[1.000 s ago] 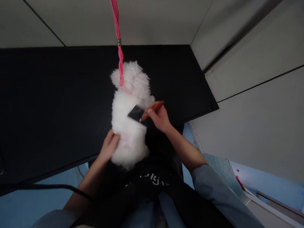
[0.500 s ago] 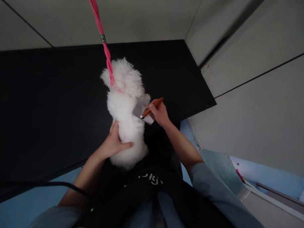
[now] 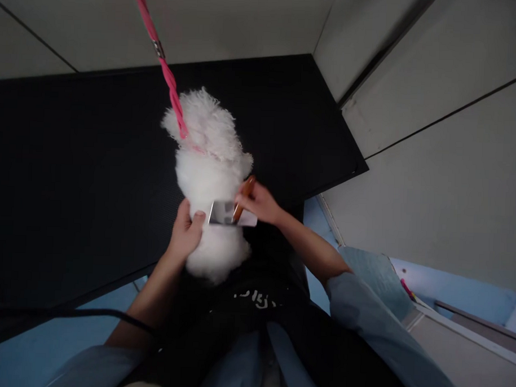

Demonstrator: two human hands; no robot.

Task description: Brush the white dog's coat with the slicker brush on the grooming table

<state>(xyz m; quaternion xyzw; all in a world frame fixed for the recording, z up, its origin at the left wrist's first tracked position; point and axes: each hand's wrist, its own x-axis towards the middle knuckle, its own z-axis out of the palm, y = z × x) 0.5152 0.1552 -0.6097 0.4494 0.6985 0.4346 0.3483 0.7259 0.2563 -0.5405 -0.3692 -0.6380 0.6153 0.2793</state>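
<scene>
We hold the brush [image 3: 221,213] across the dog's [image 3: 208,175] length, right hand [image 3: 260,205] gripping, left hand [image 3: 185,235], thumb parted, against the flank.

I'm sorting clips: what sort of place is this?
Probably a pet-grooming room: white dog on a black table, pink tether at its neck, slicker brush in the right hand.

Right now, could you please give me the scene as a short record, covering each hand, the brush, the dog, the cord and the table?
left hand: on the side of the dog
right hand: gripping the handle of the brush
brush: over the dog's lower back
dog: white, fluffy, head away from the person
cord: pink, rising from the dog's neck out of view
table: black, under the dog
</scene>
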